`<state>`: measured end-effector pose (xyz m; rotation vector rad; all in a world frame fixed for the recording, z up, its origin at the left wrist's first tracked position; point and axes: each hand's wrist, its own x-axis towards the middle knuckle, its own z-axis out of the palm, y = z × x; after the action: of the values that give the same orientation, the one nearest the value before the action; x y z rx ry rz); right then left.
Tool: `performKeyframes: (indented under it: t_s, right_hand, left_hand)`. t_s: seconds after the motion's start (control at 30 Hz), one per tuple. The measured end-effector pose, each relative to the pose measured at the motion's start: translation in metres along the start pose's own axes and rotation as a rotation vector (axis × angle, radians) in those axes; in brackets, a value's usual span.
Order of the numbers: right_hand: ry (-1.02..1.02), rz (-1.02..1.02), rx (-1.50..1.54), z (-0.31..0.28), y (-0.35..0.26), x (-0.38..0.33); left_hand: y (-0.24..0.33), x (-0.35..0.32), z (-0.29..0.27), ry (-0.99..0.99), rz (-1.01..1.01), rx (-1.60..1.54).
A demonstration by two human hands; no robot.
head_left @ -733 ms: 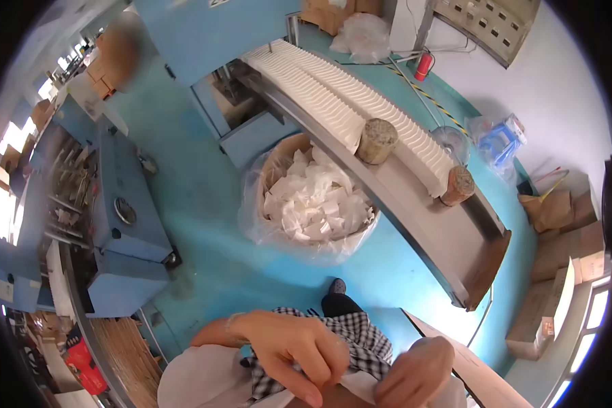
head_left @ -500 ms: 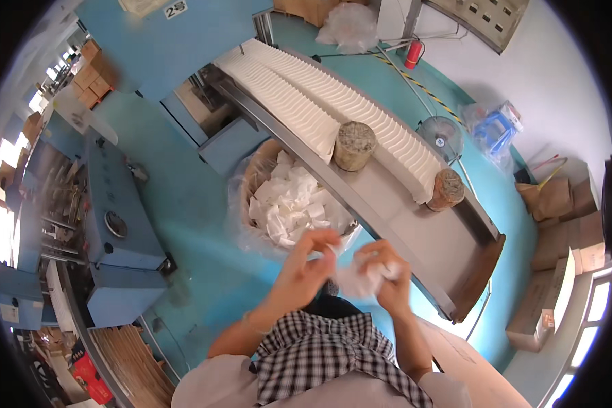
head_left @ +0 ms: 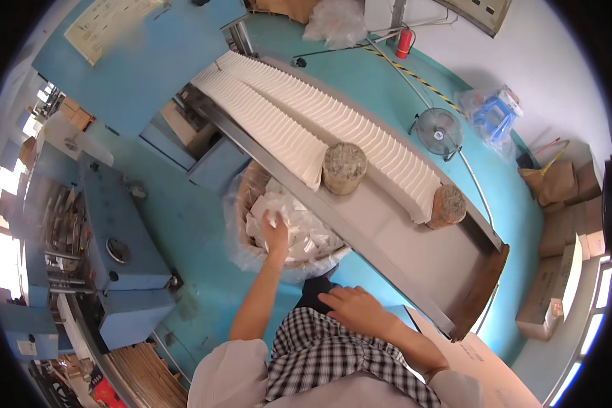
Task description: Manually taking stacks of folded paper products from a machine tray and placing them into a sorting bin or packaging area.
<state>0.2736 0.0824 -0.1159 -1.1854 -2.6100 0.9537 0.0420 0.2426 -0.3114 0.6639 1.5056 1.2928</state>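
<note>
My left hand reaches down into a plastic-lined basket heaped with crumpled white paper. Thumb and fingers are bent round a piece of white paper, though where it ends and the heap begins is hard to see. Close to my checked apron, my right hand is empty, its fingers loosely stretched toward the left over my dark-clothed leg. On the metal conveyor tray stand two long rows of folded white sheets. A round, mottled block touches one row's near end; a smaller reddish-brown one touches the other's.
A blue machine stands at the tray's far end, another blue machine at left. Beyond the tray are a floor fan, a fire extinguisher and a plastic-wrapped blue item. Cardboard boxes line the right wall.
Both hands were together before me with crumpled white paper in the right one. My left hand has moved forward into the basket; my right, now without paper, has dropped toward my apron.
</note>
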Motion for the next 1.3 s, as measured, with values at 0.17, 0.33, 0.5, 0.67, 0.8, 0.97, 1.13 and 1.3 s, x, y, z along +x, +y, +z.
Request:
performKeyframes:
  t_s: [0.17,0.33,0.5,0.67,0.8,0.97,1.13,1.3]
  right_hand:
    - [0.426,0.016,0.019,-0.069,0.032,0.032]
    - [0.731,0.157,-0.257,-0.135,0.074,0.128]
    - [0.666,0.101,-0.257,-0.124,0.114,0.147]
    - [0.603,0.391,-0.239,-0.103,0.073,0.086]
    - [0.685,0.404,-0.291,-0.085,0.072,0.062]
    - [0.723,0.402,-0.211,-0.084,0.073,0.059]
    - [0.777,0.397,-0.156,-0.082,0.074,0.060]
    - [0.778,0.414,-0.109,-0.082,0.076,0.057]
  left_hand:
    - [0.132,-0.047,0.053,0.061,0.911,0.521]
    - [0.177,-0.045,0.102,-0.090,1.070,0.882]
    - [0.166,-0.027,0.094,-0.095,1.133,1.016]
    - [0.165,-0.028,0.094,-0.087,1.174,0.983]
    - [0.164,-0.028,0.102,-0.088,1.234,1.087]
    - [0.163,-0.029,0.108,-0.118,1.267,1.099]
    - [0.177,-0.032,0.120,-0.206,1.159,1.194]
    - [0.190,-0.023,0.129,-0.297,1.147,1.282]
